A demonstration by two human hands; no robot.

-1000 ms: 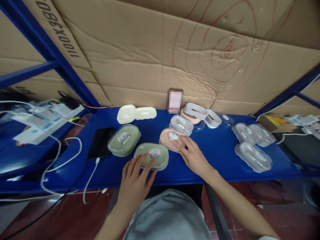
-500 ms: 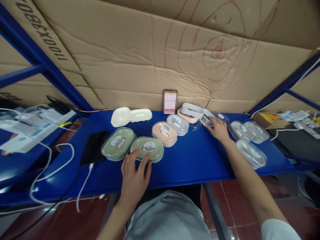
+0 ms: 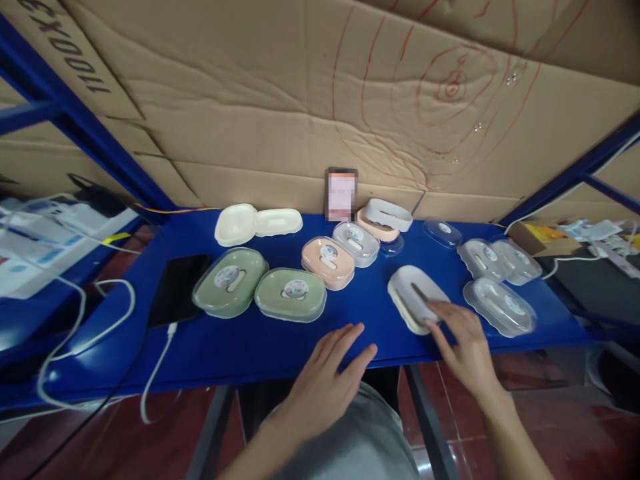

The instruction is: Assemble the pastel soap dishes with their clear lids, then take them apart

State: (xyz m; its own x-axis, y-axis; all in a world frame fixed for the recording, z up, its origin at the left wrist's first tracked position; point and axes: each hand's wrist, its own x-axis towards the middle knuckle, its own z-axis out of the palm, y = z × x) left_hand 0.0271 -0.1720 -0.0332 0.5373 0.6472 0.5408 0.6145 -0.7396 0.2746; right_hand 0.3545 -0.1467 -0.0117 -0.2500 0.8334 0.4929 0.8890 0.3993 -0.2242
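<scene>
A storeroom or small packing workshop.
A blue metal shelf [image 3: 240, 347] serves as the bench, backed by flattened cardboard sheets [image 3: 300, 100]; rows of boxed soap dishes [image 3: 290, 295], a power strip [image 3: 613, 257] and loose charging cables [image 3: 100, 313] lie about.

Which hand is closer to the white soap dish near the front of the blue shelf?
Right. The right hand has its fingertips touching the near end of the white soap dish. The left hand rests flat on the shelf edge, apart from the dish, to its left.
</scene>
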